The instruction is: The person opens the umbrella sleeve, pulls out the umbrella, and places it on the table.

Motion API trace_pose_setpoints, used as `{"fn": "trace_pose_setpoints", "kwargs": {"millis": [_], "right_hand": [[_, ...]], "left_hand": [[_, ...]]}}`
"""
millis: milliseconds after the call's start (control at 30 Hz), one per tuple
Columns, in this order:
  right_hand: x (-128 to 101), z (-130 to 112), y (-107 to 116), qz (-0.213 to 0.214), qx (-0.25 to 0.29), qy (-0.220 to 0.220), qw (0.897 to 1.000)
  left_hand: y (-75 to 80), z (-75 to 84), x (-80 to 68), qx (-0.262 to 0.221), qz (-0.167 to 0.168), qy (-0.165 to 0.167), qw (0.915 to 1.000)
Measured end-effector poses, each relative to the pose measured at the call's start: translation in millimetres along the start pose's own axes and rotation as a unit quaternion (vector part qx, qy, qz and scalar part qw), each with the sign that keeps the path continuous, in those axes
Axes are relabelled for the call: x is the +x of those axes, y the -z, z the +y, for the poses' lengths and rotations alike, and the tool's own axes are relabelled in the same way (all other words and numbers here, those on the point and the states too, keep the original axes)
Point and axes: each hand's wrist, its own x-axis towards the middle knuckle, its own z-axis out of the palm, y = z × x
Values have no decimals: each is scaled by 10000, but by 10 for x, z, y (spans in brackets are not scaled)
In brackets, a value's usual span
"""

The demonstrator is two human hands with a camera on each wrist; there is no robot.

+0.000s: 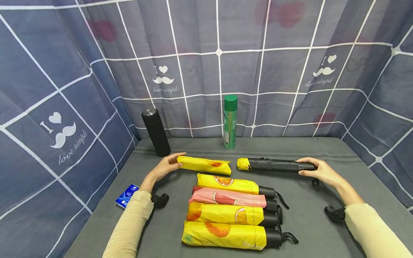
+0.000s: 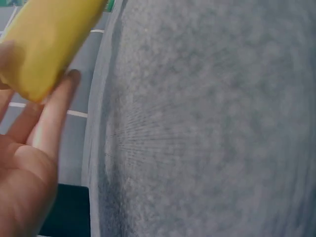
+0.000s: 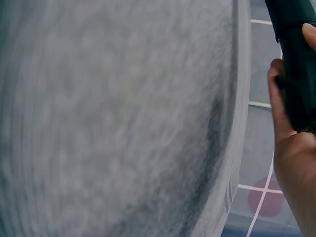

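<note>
Left hand point(image 1: 166, 167) grips the end of a yellow sleeve point(image 1: 204, 165), fingers curled round it, mid-left of frame. Right hand point(image 1: 317, 171) grips the handle of a black umbrella point(image 1: 274, 165), mid-right, fingers wrapped round it. Sleeve mouth and umbrella tip face each other, just apart, likely lined up for sliding in. Four sleeved umbrellas point(image 1: 229, 211) stacked in a row lower centre on the grey surface point(image 1: 322, 229). Black flask point(image 1: 156, 132) and green spray can point(image 1: 230, 121) stand at the back.
</note>
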Motion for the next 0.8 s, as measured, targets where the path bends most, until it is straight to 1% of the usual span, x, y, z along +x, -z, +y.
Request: {"fn": "trace_pose_setpoints", "kwargs": {"millis": [100, 200, 300, 367, 467, 633, 700, 800], "right_hand": [[21, 17, -10, -65, -17, -11, 10000], [58, 48, -19, -135, -386, 37, 9992], [114, 75, -18, -135, -854, 185, 9961], [143, 76, -14, -100, -1137, 259, 9931], [158, 59, -15, -33, -1449, 352, 9888], [123, 14, -24, -129, -1520, 413, 9874], [102, -2, -23, -238, -1507, 395, 9875], [108, -45, -2, -327, -1494, 380, 9875]], "left_hand": [[-14, -37, -19, 77, -117, 84, 9999], [-18, -62, -35, 236, -69, 122, 9996], [-13, -60, -36, 351, 39, 15, 9994], [-7, -55, -26, 405, 52, -109, 9991], [-8, -40, -20, 529, -79, -218, 9983], [-16, -14, -18, 720, -278, -220, 9968], [-12, 2, -8, 758, -322, -319, 9961], [33, 93, -5, 720, -342, -604, 9950]]}}
